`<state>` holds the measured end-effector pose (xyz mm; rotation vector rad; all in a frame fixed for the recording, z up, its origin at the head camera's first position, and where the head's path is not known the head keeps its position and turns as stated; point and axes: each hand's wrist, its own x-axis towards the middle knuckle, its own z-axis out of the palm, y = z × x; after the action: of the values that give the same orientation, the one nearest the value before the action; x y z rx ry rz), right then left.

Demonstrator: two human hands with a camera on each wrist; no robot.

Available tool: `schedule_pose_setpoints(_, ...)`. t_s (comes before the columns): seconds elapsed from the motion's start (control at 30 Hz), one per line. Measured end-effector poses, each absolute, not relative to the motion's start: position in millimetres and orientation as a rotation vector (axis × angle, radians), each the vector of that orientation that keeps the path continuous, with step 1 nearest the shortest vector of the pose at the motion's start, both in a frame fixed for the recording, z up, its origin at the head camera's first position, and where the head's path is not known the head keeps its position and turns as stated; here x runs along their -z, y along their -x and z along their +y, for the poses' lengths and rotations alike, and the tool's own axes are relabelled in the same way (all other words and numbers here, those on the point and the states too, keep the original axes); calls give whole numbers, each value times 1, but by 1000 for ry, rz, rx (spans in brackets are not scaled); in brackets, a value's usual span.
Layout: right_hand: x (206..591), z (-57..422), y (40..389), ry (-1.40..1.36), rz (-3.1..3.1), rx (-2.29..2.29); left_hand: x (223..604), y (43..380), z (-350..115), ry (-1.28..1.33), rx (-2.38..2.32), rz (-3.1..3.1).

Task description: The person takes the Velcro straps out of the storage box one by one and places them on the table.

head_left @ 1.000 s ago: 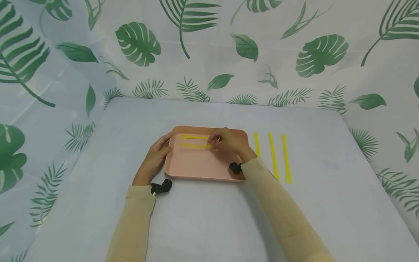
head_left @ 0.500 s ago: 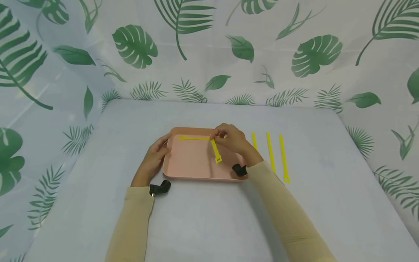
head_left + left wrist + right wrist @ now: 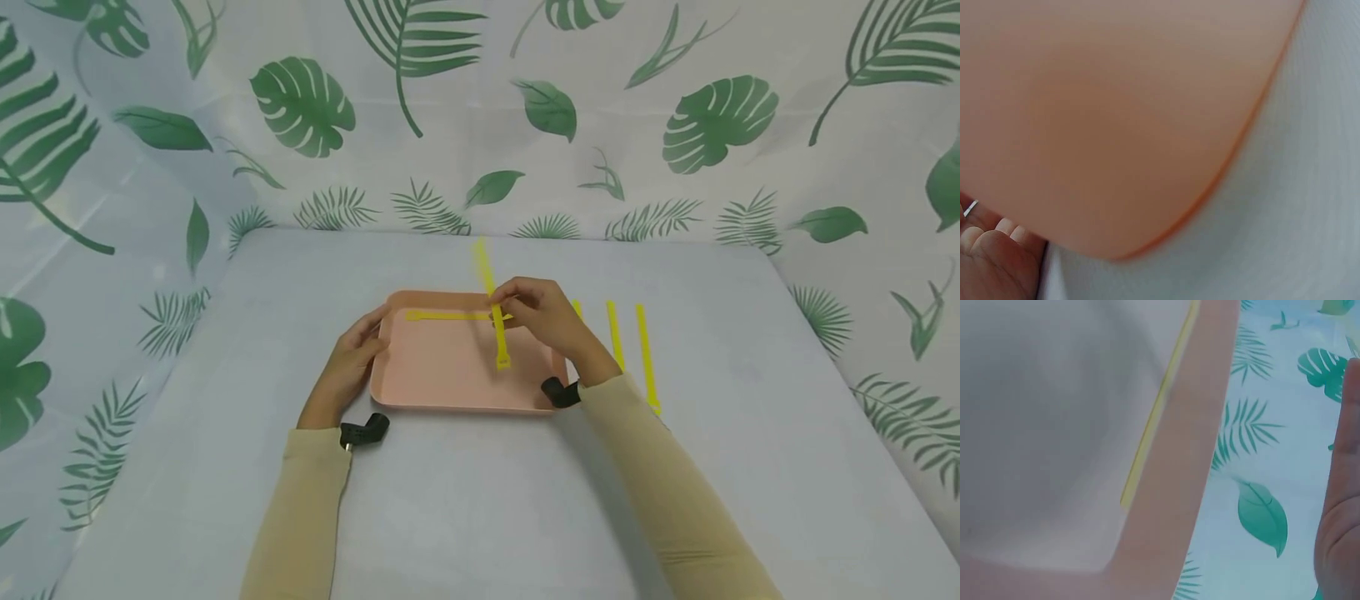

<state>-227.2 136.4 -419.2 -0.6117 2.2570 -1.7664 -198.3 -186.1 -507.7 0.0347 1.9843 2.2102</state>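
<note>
With thumb and fingers, my right hand [image 3: 546, 315] pinches a yellow cable strap [image 3: 501, 340] by its middle, over the pink tray [image 3: 442, 375]. Its slotted head hangs toward me, and its blurred tail sticks up past the tray's far rim. A second yellow strap [image 3: 448, 316] lies along the far inner side of the tray, seen close in the right wrist view as a strip [image 3: 1157, 419]. My left hand [image 3: 351, 354] grips the tray's left edge, thumb on the rim. In the left wrist view, its curled fingers [image 3: 1000, 259] show at the edge.
Right of the tray, more yellow straps [image 3: 647, 350] lie lengthwise side by side on the white table [image 3: 450, 500], partly covered by my right forearm. A leaf-patterned cloth [image 3: 450, 108] hangs behind and around the table.
The right hand has lifted the strap from beside the other one inside the tray and turned it from lying sideways to upright, moving slightly right. The left hand stays on the tray.
</note>
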Motion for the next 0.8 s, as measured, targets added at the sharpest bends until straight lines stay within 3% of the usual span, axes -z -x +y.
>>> schedule_pose_setpoints(0.8,403,192,209,487,2337,1823,506,193,-182,-25,-2218,1971)
